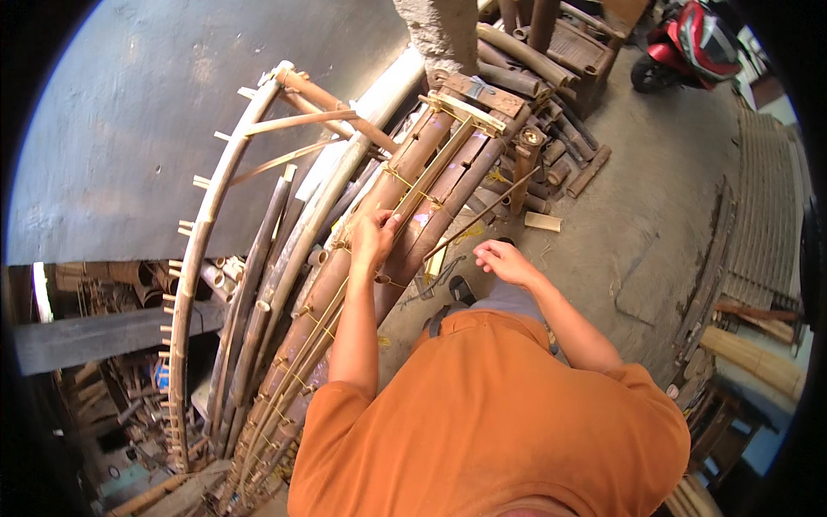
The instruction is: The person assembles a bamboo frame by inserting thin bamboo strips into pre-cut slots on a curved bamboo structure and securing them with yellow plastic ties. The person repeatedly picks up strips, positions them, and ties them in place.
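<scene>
Long brown bamboo poles point(349, 222) lie side by side on a slant, with thin bamboo strips point(431, 172) running along them. Yellow ties point(398, 178) loop around the strips and poles at intervals. My left hand point(372, 241) rests over the poles, its fingers closed around a thin strip; part of the grip is hidden. My right hand point(506, 261) hangs in the air to the right of the poles, fingers loosely bent and apart, with nothing visible in it. A thin dark stick point(482, 211) slants just beyond it, apart from the fingers. A short light crosspiece point(465, 114) spans the poles' far end.
A curved bamboo frame with pegs point(205, 224) leans at the left against a grey wall point(172, 112). Cut bamboo pieces point(573, 155) are piled past a rough concrete pillar point(439, 39). A red motorbike point(689, 47) and corrugated sheets point(758, 207) stand at the right.
</scene>
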`<state>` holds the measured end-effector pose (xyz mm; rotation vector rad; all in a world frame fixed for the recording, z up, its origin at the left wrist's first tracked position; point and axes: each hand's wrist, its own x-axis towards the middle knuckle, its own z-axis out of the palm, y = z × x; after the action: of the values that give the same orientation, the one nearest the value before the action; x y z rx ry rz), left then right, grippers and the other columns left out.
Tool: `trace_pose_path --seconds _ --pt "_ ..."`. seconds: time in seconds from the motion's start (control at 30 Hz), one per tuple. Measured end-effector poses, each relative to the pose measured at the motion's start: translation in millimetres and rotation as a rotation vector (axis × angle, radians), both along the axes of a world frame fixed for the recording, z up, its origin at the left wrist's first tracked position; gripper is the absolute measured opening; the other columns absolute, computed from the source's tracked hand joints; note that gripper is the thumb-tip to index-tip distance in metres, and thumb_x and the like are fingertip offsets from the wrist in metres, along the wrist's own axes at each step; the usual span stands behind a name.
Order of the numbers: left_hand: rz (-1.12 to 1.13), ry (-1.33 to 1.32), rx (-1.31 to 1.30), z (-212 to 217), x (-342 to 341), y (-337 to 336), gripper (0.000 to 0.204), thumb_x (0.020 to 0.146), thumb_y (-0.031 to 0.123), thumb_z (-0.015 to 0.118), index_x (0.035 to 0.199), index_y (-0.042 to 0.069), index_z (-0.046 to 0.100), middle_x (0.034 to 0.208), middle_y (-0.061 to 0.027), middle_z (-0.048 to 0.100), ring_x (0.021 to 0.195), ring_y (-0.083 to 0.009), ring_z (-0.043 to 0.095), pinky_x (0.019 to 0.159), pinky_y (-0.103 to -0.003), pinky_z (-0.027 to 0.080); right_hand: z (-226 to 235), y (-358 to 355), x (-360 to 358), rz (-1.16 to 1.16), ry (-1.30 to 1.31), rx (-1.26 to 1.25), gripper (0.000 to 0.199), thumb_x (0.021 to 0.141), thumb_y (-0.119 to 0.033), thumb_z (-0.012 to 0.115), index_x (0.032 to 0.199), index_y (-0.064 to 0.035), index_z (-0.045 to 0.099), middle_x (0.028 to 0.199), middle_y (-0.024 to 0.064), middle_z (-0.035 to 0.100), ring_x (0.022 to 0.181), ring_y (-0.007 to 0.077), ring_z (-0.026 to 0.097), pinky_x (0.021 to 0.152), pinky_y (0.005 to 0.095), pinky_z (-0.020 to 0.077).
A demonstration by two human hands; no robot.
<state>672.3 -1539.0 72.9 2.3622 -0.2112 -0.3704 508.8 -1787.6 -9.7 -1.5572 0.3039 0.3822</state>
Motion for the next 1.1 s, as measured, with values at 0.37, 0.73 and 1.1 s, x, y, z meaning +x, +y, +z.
trace_pose_path --seconds 0.37,0.73,1.1 --pt "0.07 0.082 0.026 -8 7 -12 0.027 0.094 0.027 0.063 0.103 0.002 0.068 0.081 -0.0072 0.067 0.075 -0.0149 0.06 0.072 -0.032 0.047 9 -38 95 0.422 -0.06 0.005 0.027 0.098 -0.025 0.054 0.107 -0.0016 0.063 0.089 0.0049 0.066 0.08 0.014 0.06 0.075 0.0313 0.0498" --pt "0.068 -0.022 0.018 1 -4 -20 0.022 0.092 0.023 0.061 0.101 0.004 0.064 0.089 -0.0214 0.065 0.082 -0.0393 0.064 0.071 -0.044 0.048 17 -15 108 0.594 -0.038 0.02 0.025 0.099 -0.022 0.053 0.11 -0.0002 0.061 0.093 0.0045 0.065 0.081 0.0122 0.06 0.076 0.0288 0.0507" --pt "0.001 -0.101 0.017 -3 -3 -14 0.019 0.091 0.023 0.061 0.099 0.005 0.063 0.089 -0.0221 0.066 0.088 -0.042 0.064 0.074 -0.048 0.049 11 17 86 0.599 -0.029 0.022 0.029 0.099 -0.026 0.053 0.11 -0.0004 0.061 0.092 0.0052 0.067 0.078 0.0138 0.061 0.072 0.0304 0.0511"
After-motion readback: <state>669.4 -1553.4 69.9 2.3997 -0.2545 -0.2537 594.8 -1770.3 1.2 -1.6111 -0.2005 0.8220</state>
